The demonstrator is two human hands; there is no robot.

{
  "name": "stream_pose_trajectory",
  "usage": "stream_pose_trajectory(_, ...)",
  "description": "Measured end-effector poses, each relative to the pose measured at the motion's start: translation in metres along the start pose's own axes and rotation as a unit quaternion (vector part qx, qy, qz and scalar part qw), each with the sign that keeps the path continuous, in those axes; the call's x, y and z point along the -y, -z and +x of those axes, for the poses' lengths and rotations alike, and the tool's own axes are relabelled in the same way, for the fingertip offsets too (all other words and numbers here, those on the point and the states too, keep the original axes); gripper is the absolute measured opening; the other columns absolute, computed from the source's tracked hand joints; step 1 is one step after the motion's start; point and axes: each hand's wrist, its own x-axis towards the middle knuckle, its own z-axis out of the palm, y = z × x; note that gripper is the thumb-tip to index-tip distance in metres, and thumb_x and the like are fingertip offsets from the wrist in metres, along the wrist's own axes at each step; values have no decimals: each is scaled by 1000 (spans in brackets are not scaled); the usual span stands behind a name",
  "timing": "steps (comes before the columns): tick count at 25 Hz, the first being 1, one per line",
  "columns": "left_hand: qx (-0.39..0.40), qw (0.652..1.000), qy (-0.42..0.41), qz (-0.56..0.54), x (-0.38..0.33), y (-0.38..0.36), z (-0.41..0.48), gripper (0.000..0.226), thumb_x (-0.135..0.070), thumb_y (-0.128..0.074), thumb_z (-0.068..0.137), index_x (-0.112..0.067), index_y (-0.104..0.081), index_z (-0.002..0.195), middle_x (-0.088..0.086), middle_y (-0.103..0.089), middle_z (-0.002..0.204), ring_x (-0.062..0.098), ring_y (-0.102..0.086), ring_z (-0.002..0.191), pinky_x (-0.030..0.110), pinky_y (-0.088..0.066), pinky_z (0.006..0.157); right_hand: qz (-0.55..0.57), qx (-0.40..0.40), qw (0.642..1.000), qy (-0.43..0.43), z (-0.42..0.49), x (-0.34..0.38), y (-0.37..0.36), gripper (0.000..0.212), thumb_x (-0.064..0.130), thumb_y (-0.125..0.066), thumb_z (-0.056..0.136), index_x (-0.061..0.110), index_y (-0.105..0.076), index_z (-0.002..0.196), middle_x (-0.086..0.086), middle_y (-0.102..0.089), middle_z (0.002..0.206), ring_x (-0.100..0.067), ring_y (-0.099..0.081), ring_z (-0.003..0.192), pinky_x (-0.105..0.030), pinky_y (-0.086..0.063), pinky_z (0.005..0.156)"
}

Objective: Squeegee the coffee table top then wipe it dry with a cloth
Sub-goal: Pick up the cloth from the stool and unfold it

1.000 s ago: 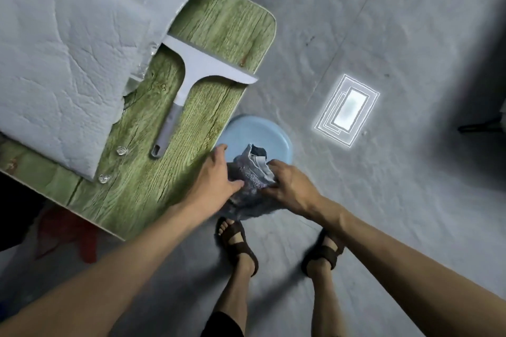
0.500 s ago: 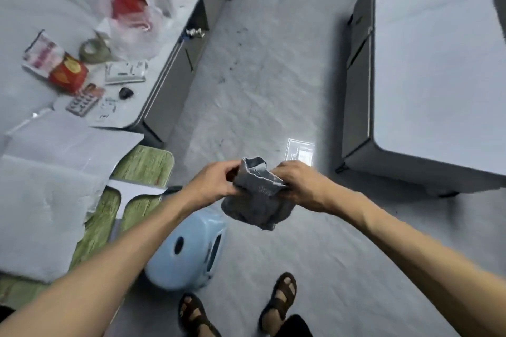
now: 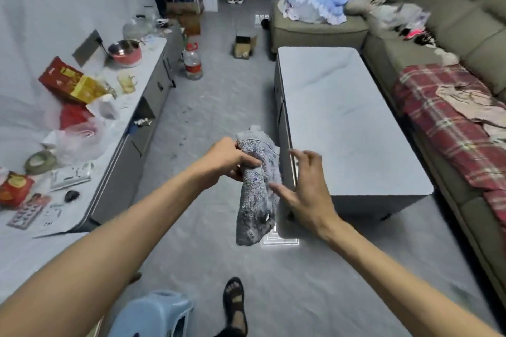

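At frame centre, the cloth [image 3: 255, 201] is gripped near its top by the left hand [image 3: 226, 161]; the right hand [image 3: 308, 189] is held spread-fingered just right of it.

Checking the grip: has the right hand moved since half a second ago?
Yes. The right hand let go of the cloth and shifted right, toward the coffee table's near corner.
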Motion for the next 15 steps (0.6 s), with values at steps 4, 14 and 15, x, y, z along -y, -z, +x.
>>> stream_pose_trajectory(4,13,1000,14,-22,-37,-29,62,19,2,-77,71,-1,-69,88,16,-67,77,25,-65,61,24,-51,44,152,142,973,-96,22,-11,-19,86,62,-71,68,43,-31,141,9,-59,124,-7,-57,111,-34,-50,93)
stream_pose_trajectory(14,142,987,68,2,-104,-87,227,20,-6,-70,80,-2,-63,99,2,-45,49,8,-43,33,23,-56,46,256,46,937,-234,151,-130,15,25,40,-67,79,32,-64,102,11,-70,91,-6,-64,85,-27,-49,77)
stream_pose_trajectory(15,148,985,83,11,-101,-95,243,22,-8,-70,80,0,-64,100,5,-43,53,9,-43,35,22,-55,46,273,47,929,-246,157,-146,14,21,41,-66,79,30,-66,97,10,-70,88,-5,-62,81,-27,-48,75)
